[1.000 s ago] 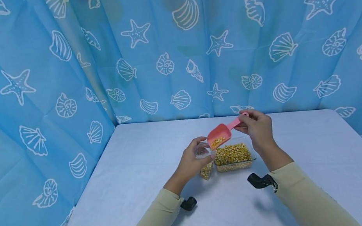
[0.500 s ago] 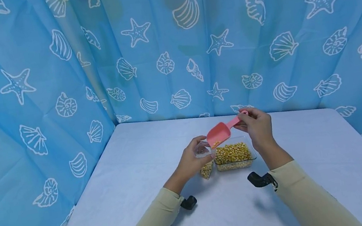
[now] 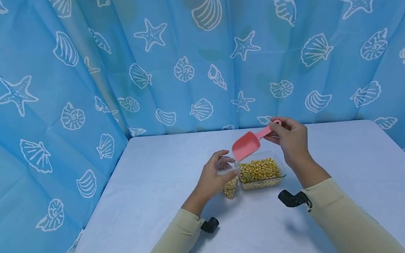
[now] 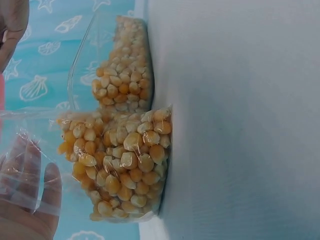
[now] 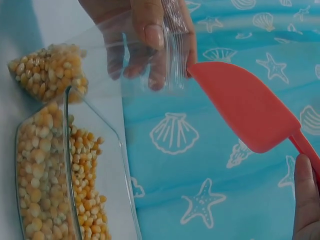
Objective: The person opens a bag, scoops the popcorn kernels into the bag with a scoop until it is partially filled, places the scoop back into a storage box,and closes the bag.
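My left hand (image 3: pixel 212 179) grips the upper part of a clear zip bag (image 5: pixel 107 42), its mouth held open. Corn kernels (image 4: pixel 122 165) fill the bag's lower part, which touches the table. With thumb and fingers my right hand (image 3: pixel 293 141) pinches the handle of a pink scoop (image 3: pixel 246 146). The scoop is tilted down toward the bag, its tip at the mouth, and no kernels show in its bowl. Right of the bag stands a glass container (image 3: pixel 283 171) holding many corn kernels (image 5: pixel 87 185).
A white cloth covers the table (image 3: pixel 146 175). Behind and to the left hangs a blue curtain (image 3: pixel 178 24) with white shell and starfish prints. Black wrist cameras (image 3: pixel 291 199) sit at both sleeves.
Kernels that lay in the scoop have slid out of it. The scoop and my right hand have risen slightly and shifted a little right. My left hand has stayed nearly in place.
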Motion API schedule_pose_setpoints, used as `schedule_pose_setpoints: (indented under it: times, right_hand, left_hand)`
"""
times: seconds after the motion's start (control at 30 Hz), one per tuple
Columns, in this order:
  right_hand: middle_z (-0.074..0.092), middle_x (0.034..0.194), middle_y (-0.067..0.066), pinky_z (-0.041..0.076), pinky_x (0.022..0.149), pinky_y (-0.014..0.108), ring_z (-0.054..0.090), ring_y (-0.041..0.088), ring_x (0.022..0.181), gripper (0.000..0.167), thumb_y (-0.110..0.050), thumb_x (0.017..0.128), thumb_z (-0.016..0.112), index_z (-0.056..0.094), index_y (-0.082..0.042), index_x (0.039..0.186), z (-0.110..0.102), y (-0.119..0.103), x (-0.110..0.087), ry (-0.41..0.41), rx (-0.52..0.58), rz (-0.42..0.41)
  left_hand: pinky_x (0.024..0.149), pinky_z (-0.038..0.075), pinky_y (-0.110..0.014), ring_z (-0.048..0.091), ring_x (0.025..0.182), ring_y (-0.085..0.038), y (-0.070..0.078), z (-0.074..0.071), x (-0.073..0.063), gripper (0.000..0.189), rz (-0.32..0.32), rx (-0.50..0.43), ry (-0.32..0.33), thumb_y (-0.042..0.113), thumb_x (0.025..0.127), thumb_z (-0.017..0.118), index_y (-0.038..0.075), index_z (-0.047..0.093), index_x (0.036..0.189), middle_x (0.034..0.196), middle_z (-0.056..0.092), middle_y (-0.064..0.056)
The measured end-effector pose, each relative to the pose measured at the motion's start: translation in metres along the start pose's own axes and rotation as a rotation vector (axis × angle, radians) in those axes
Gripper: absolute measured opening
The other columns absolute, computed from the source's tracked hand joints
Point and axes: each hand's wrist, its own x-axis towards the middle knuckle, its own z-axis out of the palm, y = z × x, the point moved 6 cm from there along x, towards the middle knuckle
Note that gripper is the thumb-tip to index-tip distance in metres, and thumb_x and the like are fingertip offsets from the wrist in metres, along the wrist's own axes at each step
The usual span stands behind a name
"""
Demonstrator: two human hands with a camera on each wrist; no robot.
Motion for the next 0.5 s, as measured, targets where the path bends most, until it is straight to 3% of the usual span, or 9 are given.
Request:
schedule_pose_setpoints:
  times: [0.37, 0.5]
  right_hand:
    - [0.059, 0.106, 0.013, 0.054, 0.074, 0.025, 0.069, 0.013, 0.088, 0.031, -0.015, 0.097, 0.062, 0.06, 0.001, 0.124, -0.031, 0.033, 0.0, 0.085, 0.045, 0.122]
    - [0.058, 0.108, 0.012, 0.053, 0.074, 0.024, 0.069, 0.014, 0.091, 0.033, -0.019, 0.097, 0.062, 0.061, -0.002, 0.125, -0.045, 0.044, -0.001, 0.123, -0.018, 0.142]
  left_hand:
    - [0.091, 0.047, -0.043, 0.057, 0.105, -0.011, 0.0, -0.001, 0.001, 0.059, -0.005, 0.01, 0.004, 0.023, 0.087, 0.074, 0.022, 0.045, 0.139, 0.117, 0.063, 0.01]
    - [0.092, 0.046, -0.043, 0.057, 0.105, -0.011, 0.0, -0.001, 0.0, 0.059, -0.004, 0.004, 0.004, 0.024, 0.088, 0.074, 0.021, 0.045, 0.139, 0.117, 0.063, 0.01]
